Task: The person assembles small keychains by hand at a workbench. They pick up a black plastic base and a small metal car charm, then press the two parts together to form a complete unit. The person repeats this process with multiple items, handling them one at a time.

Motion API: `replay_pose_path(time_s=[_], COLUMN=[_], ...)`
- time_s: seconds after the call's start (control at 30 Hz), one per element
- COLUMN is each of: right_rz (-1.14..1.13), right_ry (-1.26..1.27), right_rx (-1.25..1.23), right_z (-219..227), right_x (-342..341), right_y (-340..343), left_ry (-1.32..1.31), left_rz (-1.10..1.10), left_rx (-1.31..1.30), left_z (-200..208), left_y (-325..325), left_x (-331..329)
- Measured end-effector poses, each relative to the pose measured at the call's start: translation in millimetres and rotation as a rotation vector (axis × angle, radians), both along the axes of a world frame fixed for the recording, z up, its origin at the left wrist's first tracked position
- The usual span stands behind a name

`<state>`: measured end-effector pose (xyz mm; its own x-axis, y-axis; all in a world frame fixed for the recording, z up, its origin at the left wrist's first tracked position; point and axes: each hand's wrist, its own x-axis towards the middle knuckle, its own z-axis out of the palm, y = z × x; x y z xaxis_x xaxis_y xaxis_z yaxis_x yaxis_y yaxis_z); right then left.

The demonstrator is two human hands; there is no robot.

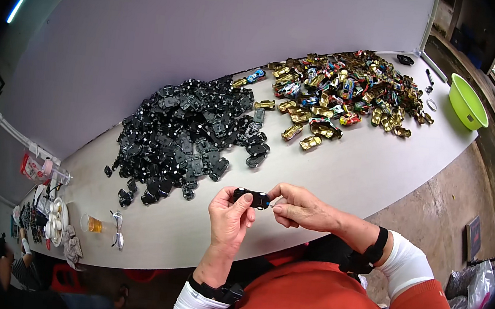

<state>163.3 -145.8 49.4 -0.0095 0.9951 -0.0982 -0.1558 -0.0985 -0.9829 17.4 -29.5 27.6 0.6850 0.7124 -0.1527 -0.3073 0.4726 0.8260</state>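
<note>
Above the near edge of the table, my left hand grips a small black toy car, thumb across it, with pale wheels showing along its side. My right hand is closed in a pinch at the car's right end. Something thin and pale shows at its fingertips, too small to name. Beyond my hands lies a big heap of black toy car parts with wheels. To its right spreads a pile of gold and multicoloured toy car bodies.
A green basin stands at the table's far right end, near a pen. On the left are a cup of amber drink, eyeglasses, a white tray with cups and a cloth. A grey partition runs behind.
</note>
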Motion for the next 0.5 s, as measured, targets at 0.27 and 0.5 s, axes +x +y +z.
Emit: replay_pose_path(time_s=[0.27,0.5], right_rz=[-0.033,-0.040], right_ry=[-0.187,-0.247], right_rx=[-0.032,-0.052], right_z=[-10.5,6.2], right_x=[-24.0,15.8], right_y=[3.1,0.9], left_ry=[-0.095,0.053], left_rz=[0.111,-0.320], left_rx=[-0.079,0.136], left_z=[-16.4,-20.0], left_y=[-20.4,0.6], left_x=[11.0,-17.1])
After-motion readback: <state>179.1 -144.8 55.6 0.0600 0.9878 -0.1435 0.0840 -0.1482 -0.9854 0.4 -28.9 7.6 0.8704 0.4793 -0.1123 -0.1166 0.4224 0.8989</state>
